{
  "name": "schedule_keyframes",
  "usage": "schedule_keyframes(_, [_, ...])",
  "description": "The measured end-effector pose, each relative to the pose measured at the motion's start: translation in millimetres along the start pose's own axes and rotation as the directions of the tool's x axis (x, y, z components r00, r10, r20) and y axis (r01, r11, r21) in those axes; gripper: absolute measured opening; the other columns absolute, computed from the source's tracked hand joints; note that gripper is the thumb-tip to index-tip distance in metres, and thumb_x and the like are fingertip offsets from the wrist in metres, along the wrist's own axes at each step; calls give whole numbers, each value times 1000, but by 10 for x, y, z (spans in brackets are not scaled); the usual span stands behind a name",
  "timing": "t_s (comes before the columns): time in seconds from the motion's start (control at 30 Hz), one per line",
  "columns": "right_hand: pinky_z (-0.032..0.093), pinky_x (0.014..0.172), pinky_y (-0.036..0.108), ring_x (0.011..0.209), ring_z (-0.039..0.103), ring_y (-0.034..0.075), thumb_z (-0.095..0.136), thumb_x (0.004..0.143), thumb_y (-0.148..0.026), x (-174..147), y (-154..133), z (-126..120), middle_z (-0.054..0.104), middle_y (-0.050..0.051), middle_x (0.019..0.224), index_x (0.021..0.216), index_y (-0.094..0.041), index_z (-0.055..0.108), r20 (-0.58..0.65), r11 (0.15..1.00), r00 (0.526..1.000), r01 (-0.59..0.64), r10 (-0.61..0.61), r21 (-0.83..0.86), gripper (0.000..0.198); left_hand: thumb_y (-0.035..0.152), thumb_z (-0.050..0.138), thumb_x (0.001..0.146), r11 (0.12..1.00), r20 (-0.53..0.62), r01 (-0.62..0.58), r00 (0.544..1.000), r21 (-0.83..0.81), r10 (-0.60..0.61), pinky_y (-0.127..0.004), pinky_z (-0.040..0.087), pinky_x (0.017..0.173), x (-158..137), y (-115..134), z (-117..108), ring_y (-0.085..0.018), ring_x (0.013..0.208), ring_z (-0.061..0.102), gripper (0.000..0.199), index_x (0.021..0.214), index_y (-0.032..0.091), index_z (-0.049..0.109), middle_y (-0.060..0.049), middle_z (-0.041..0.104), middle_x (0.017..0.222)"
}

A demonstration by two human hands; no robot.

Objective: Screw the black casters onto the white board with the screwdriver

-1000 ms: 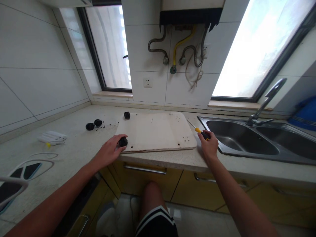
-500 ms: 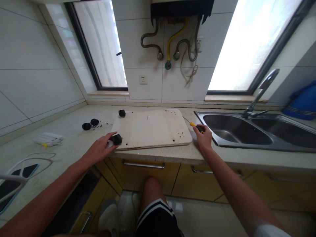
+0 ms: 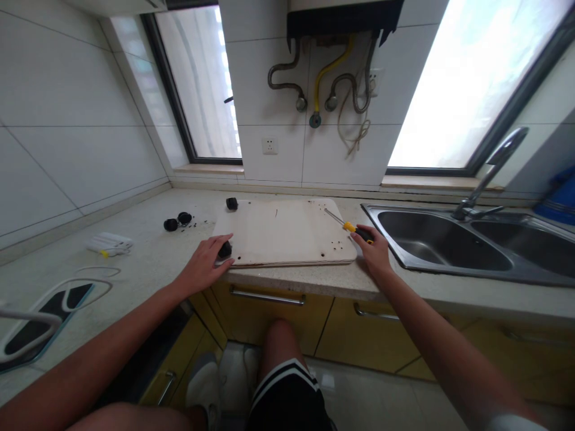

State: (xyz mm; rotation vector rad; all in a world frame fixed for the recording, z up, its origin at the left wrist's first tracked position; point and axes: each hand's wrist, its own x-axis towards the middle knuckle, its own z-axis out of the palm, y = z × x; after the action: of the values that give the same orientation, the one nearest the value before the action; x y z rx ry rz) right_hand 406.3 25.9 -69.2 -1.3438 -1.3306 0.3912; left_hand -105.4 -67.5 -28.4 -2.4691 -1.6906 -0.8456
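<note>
A pale wooden board [image 3: 287, 230] lies flat on the counter in the head view, with small holes near its corners. At its near left corner, my left hand [image 3: 207, 261] wraps around a black caster wheel [image 3: 225, 249], thumb low by the board's edge; the fingers partly hide the wheel. Another black caster [image 3: 232, 203] stands on the far left corner. My right hand [image 3: 374, 248] grips a yellow-and-black screwdriver [image 3: 349, 227] by its handle. The shaft points left and away, over the holes at the board's far right corner.
Two loose black casters [image 3: 178, 221] lie left of the board, with small dark screws [image 3: 193, 225] near them. Further left are a white power strip [image 3: 110, 244], a white cable and a dark tablet-like panel [image 3: 49, 323]. A steel sink [image 3: 395, 260] with a faucet borders the right side.
My left hand has closed in around the near caster, covering more of it. The screwdriver has swung its tip over the board's right part. The whole view has shifted slightly.
</note>
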Motion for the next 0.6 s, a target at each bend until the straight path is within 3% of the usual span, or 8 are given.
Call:
schedule_keyframes(0.17, [64, 100, 48, 113, 74, 24, 75, 103, -44, -20, -34, 19, 74, 9, 130, 132, -18, 71, 103, 997, 994, 36, -29, -68, 39, 34, 52, 104, 1000, 48, 4, 999, 3, -4, -52, 56, 110, 69, 56, -34, -34, 122, 68, 41, 140, 20, 66, -16, 68, 133])
schedule_keyframes(0.33, [65, 97, 46, 109, 74, 22, 75, 103, -44, -73, -85, -23, 75, 8, 126, 130, -18, 71, 164, 990, 985, 67, -46, -126, 38, 25, 53, 99, 1000, 72, -19, 997, -12, 20, -50, 56, 110, 31, -3, -102, -33, 121, 69, 39, 135, 22, 66, -15, 69, 134])
schedule_keyframes(0.47, [66, 95, 44, 107, 74, 22, 75, 103, -44, -110, -78, -40, 75, 8, 124, 131, -18, 71, 196, 988, 979, 84, -58, -129, 38, 27, 53, 100, 999, 77, -15, 997, -39, 18, -53, 56, 112, 1, -87, -155, -35, 123, 69, 39, 136, 19, 66, -16, 69, 134])
schedule_keyframes(0.6, [66, 91, 43, 103, 74, 21, 74, 104, -45, -45, -31, 20, 75, 8, 124, 134, -18, 69, 158, 990, 986, 75, -55, -122, 40, 40, 52, 108, 996, 79, -24, 996, -82, 30, -51, 52, 119, 16, -234, -251, -33, 133, 67, 48, 151, 19, 59, -16, 66, 145])
